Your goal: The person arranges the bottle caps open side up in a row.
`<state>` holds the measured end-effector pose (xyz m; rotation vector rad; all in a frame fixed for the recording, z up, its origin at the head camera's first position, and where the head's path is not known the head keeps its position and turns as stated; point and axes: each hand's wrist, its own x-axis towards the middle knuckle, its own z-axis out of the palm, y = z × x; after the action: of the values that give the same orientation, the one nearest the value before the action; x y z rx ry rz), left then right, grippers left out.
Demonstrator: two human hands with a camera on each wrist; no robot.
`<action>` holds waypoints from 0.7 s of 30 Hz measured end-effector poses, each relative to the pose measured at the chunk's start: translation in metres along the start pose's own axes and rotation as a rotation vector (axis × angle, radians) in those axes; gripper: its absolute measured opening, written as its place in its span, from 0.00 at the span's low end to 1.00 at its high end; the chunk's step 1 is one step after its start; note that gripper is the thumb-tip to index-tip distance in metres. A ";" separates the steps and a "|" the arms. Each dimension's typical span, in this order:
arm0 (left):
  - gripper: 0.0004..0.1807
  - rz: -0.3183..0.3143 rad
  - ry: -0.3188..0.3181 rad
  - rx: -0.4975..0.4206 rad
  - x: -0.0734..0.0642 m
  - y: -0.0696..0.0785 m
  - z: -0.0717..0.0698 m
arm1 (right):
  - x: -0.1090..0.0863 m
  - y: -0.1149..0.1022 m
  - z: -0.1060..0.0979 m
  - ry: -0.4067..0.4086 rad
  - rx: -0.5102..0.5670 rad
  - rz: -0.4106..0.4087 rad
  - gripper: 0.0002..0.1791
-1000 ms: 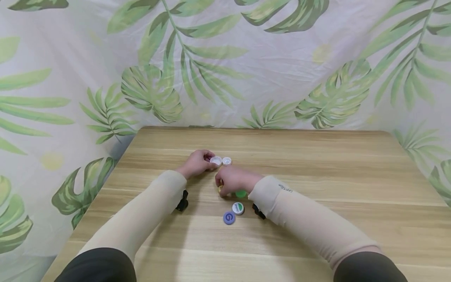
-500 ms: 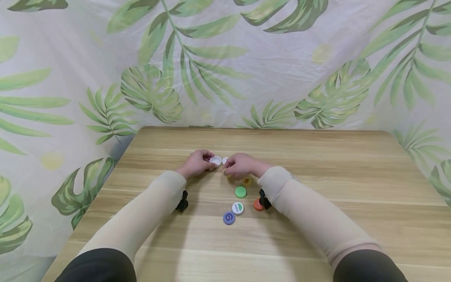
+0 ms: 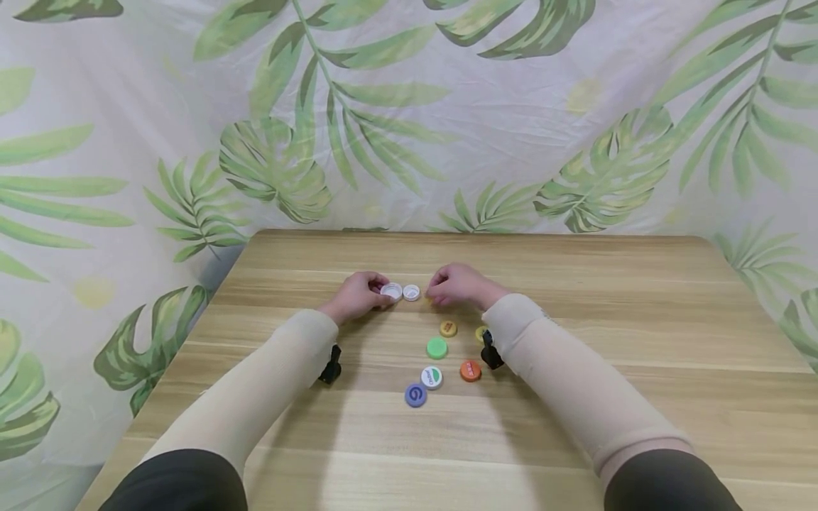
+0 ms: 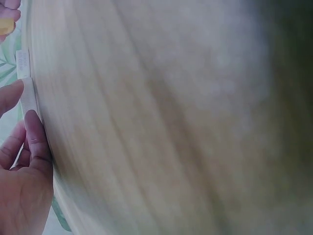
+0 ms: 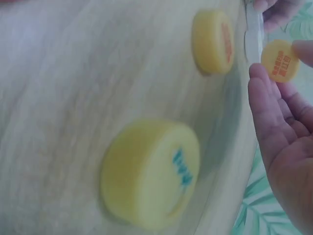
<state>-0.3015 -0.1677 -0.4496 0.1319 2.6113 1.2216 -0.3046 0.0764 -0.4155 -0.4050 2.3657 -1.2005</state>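
Note:
At the far middle of the table, my left hand (image 3: 358, 294) holds a white bottle cap (image 3: 392, 291) by its side between thumb and finger. This cap lies hollow side up. Right beside it is a smaller white cap (image 3: 412, 292), also hollow side up. My right hand (image 3: 463, 285) is just to the right of the pair and pinches a yellow bottle cap (image 5: 280, 61) with orange print. In the left wrist view that yellow cap (image 4: 6, 26) shows above the row of white caps, apart from them.
Nearer on the wooden table (image 3: 607, 319) lie a golden-yellow cap (image 3: 448, 328), a green cap (image 3: 437, 348), a white-and-green cap (image 3: 431, 377), a purple cap (image 3: 415, 395) and a red-orange cap (image 3: 470, 370). A pale yellow cap (image 5: 149, 174) sits under my right wrist. A leaf-print cloth (image 3: 396, 142) hangs behind.
My right hand has moved away from me and to the right with the yellow cap, uncovering the smaller white cap and several caps on the table. My left hand has stayed in place.

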 end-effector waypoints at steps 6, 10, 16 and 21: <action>0.23 -0.003 0.000 -0.004 0.000 -0.001 -0.001 | 0.004 0.008 -0.005 0.050 -0.002 0.031 0.12; 0.23 -0.012 -0.003 -0.004 -0.002 0.000 -0.002 | 0.006 0.011 -0.006 0.053 -0.085 0.018 0.13; 0.24 -0.013 -0.005 -0.003 -0.003 0.002 -0.002 | 0.007 0.011 -0.006 0.045 -0.261 -0.015 0.19; 0.24 -0.004 -0.001 0.014 -0.002 0.002 -0.001 | 0.007 0.009 -0.004 0.041 -0.303 -0.012 0.23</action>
<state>-0.2995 -0.1674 -0.4467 0.1301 2.6186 1.2024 -0.3129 0.0814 -0.4221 -0.4961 2.5912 -0.8618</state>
